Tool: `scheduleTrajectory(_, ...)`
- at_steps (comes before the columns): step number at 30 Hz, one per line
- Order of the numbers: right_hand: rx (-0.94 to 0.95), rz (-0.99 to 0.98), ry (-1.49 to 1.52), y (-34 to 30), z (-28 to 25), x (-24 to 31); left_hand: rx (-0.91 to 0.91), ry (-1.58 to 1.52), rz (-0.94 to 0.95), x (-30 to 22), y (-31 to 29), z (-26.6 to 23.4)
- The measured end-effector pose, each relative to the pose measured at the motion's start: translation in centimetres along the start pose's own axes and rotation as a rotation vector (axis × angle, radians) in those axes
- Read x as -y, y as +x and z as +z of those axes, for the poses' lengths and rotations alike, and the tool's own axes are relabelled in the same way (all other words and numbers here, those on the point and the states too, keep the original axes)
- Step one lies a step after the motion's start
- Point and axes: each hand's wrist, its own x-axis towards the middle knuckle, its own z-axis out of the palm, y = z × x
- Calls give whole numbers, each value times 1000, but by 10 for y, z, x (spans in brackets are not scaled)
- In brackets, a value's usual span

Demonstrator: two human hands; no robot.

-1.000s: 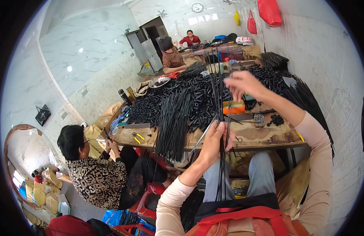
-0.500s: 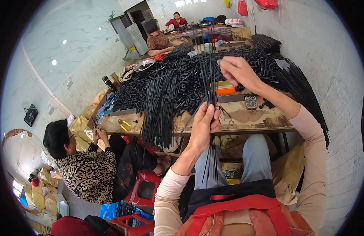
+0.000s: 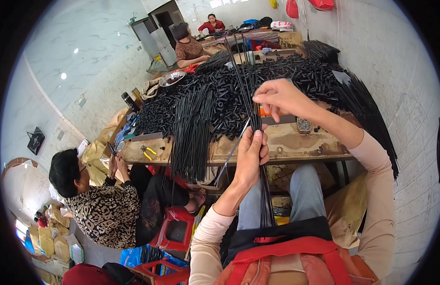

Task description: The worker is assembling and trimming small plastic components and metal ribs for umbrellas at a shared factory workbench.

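My left hand (image 3: 251, 156) is closed around a bundle of long thin black rods (image 3: 265, 194). The rods stand nearly upright, fanning out above the fist and hanging below the table edge over my lap. A paler thin strip (image 3: 232, 152) slants down to the left beside this hand. Higher up, my right hand (image 3: 279, 97) has thumb and forefinger pinched together at the bundle's right edge. What the fingertips grip is too small to make out. Behind the rods, an orange tray (image 3: 264, 112) is mostly hidden by my right hand and the bundle.
Short black tubular parts (image 3: 224, 95) are heaped across the wooden table (image 3: 296, 145). More long rods (image 3: 189, 133) overhang its front edge. Yellow-handled pliers (image 3: 148, 152) and a small box of metal bits (image 3: 304, 125) lie near that edge. A co-worker (image 3: 103, 204) sits close on the left.
My right hand has come down and left to the bundle. The rods' upper ends tilt further left, and their lower ends have swung right. The pale strip now shows beside my left hand.
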Motion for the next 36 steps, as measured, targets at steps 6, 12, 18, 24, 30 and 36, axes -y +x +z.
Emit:
scheduleTrajectory(6,16,-7,46,4,-1,-3,-29,-2,5,1,-2,1)
scheduleTrajectory(12,-383,-516,152,-1,-74,28,-111,63,4,1,7,-11)
scheduleTrajectory(18,-504,-562,111,-1,-147,58,-36,97,33,-7,10,-30)
scheduleTrajectory(24,15,-95,167,1,-18,1,-54,122,-63,-15,-6,-3)
scheduleTrajectory(30,-152,-130,-98,20,-9,-14,-113,202,4,-11,11,-1)
scheduleTrajectory(36,90,48,931,59,-7,-43,268,-22,-262,-11,30,-22)
